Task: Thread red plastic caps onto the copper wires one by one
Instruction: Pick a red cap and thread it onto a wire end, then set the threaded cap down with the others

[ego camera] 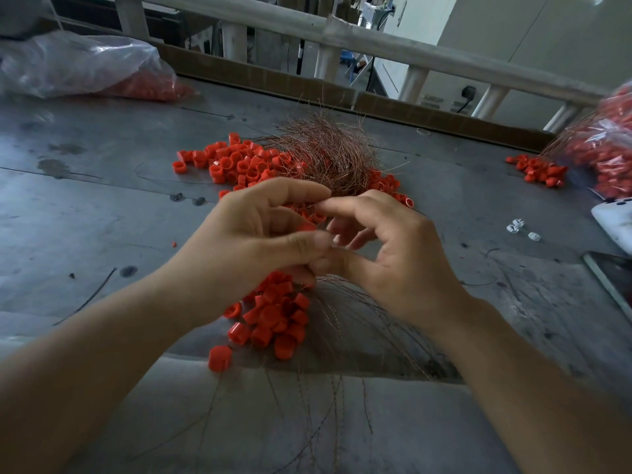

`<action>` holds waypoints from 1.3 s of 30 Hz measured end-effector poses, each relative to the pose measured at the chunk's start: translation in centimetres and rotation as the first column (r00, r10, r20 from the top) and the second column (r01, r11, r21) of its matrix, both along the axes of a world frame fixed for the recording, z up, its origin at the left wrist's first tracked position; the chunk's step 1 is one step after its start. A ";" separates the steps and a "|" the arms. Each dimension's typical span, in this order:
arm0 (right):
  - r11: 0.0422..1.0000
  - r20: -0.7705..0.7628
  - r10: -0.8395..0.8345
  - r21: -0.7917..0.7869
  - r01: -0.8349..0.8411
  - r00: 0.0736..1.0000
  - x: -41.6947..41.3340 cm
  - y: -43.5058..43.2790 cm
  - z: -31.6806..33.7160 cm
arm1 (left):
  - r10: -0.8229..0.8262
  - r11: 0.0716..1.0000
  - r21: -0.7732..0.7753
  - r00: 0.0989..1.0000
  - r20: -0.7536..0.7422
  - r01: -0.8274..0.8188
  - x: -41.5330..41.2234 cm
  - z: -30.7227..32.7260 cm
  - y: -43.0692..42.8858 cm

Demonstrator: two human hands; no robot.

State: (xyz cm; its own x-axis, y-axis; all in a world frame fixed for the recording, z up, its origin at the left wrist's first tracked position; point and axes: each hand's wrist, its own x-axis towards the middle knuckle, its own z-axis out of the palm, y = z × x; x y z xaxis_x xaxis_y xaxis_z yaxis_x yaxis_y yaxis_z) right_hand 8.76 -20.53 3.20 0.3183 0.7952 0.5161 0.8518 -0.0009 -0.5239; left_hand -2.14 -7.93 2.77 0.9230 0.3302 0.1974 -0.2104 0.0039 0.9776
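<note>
In the head view we look down on a scratched grey metal surface [102, 206], with both our forearms reaching in from the near edge. Our left hand [260, 230] is curled, thumb and fingers drawn together, and it pinches a single red plastic cap [306, 227] that shows in the gap between them. Our right hand [393, 254] meets it from the other side. Its forefinger bends toward the tip of the left forefinger, its thumb lies against the left thumb, and its other fingers are loosely curled. Blur hides what is between its fingertips, so we cannot tell whether it has hold of a wire.

Just beyond the hands lies a tangled bundle of thin copper wires [328, 155]. It rests on and beside a spread of loose red caps [236, 162]. Directly below the hands sits a close-packed cluster of red caps [277, 313]. Beside it, thin wire strands [345, 336] fan toward us over the near edge of the surface. We cannot make out whether each of these caps sits on a strand.

At the far left lies a clear plastic bag of red caps [78, 66]. At the right edge is a second clear bag [605, 148], with a small heap of red caps [540, 171] in front of it. A few small white plastic pieces [519, 229] lie apart, to the right of our right hand. A brown cardboard strip [273, 80] runs along the far edge, and a pale railing [376, 42] stands behind it.
</note>
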 end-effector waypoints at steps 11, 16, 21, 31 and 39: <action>0.992 0.013 -0.121 -0.033 0.122 0.993 0.7 -0.2 0.3 | 0.153 0.987 -0.056 0.987 0.049 -0.150 -0.1 0.6 1.5; 0.981 0.031 -0.091 -0.168 0.095 0.995 0.5 -0.2 0.1 | 0.236 0.971 0.054 0.971 -0.038 -0.234 -0.3 0.8 2.3; 0.915 0.090 -0.020 -0.400 0.055 0.996 0.3 -0.2 -0.1 | 0.522 0.850 0.145 0.848 -0.089 -0.507 0.3 0.2 3.9; 0.905 0.072 -0.002 -0.425 0.032 0.997 -0.2 -0.5 0.5 | 0.628 0.527 0.753 0.778 -0.031 -0.395 1.2 -1.9 4.8; 0.959 0.090 -0.079 -0.267 0.101 0.993 0.0 -0.4 0.6 | 0.579 0.466 0.848 0.812 -0.077 -0.252 2.1 -2.8 5.1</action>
State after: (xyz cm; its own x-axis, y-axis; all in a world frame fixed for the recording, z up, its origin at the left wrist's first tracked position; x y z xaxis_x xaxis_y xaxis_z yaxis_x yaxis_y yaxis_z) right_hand 8.72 -20.90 3.81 0.3625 0.8783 0.3118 0.8795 -0.2118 -0.4261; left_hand -0.04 -2.82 -0.05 0.7698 0.5564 0.3128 0.3434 -0.7741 0.5318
